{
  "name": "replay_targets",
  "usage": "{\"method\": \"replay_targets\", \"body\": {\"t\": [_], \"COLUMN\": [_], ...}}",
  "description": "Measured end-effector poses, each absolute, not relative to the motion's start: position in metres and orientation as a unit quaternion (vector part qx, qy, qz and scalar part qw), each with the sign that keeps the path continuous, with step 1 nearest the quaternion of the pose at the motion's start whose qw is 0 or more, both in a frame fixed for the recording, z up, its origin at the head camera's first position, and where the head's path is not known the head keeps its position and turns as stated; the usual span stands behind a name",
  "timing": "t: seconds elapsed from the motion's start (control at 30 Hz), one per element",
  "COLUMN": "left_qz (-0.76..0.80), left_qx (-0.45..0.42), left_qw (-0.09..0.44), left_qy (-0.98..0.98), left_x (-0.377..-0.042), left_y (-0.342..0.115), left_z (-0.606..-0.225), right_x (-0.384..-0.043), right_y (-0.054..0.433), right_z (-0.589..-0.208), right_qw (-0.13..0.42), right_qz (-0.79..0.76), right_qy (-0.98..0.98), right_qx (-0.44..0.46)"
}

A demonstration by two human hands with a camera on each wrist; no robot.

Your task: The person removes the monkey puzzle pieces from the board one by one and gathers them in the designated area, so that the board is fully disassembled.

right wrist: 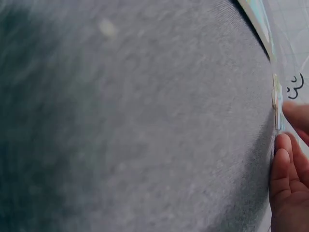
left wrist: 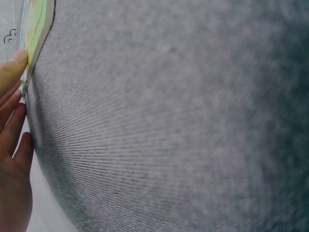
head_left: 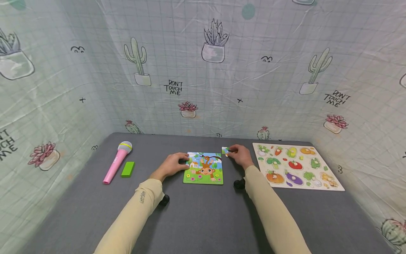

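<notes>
A square jigsaw puzzle (head_left: 203,173) with a monkey, a small house and flowers lies on the table in the head view. My left hand (head_left: 172,164) rests at its left edge, the thumb and fingertips touching the border. In the left wrist view the thumb (left wrist: 18,60) lies against the board's edge, with the fingers (left wrist: 13,121) fairly straight beside it. Just past the puzzle's upper right corner is a loose puzzle piece (head_left: 225,151). My right hand (head_left: 241,155) pinches this piece between thumb and fingers, covering its right part; the right wrist view shows the piece (right wrist: 277,104) edge-on.
A board with vegetable pictures (head_left: 296,165) lies to the right, close to the right forearm. On the left are a pink toy microphone (head_left: 116,164) and a green block (head_left: 128,169). A patterned curtain (head_left: 203,81) rises behind the grey table (head_left: 203,218).
</notes>
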State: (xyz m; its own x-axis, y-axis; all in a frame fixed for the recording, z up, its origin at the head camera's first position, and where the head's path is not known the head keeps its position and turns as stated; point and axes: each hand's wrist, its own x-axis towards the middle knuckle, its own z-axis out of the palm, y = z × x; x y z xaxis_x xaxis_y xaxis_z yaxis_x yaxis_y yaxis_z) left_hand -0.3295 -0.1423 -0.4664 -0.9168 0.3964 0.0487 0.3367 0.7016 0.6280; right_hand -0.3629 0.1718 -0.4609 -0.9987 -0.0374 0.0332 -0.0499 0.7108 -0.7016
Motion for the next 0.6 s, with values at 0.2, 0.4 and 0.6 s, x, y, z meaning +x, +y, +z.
{"method": "replay_targets", "body": {"t": [0.2, 0.4, 0.6], "left_qz": [0.33, 0.325, 0.327], "left_qx": [0.2, 0.201, 0.2], "left_qw": [0.046, 0.042, 0.041], "left_qy": [0.922, 0.923, 0.923], "left_x": [-0.3294, -0.3291, -0.3285], "left_y": [-0.1426, -0.142, -0.1419], "left_z": [-0.4664, -0.4662, -0.4657], "right_x": [-0.3644, -0.3647, -0.3652], "right_y": [0.1706, 0.1686, 0.1679], "right_z": [-0.4635, -0.465, -0.4639], "right_qw": [0.001, 0.011, 0.014], "right_qz": [0.372, 0.368, 0.362], "right_qy": [-0.928, -0.929, -0.931], "right_qx": [0.034, 0.036, 0.038]}}
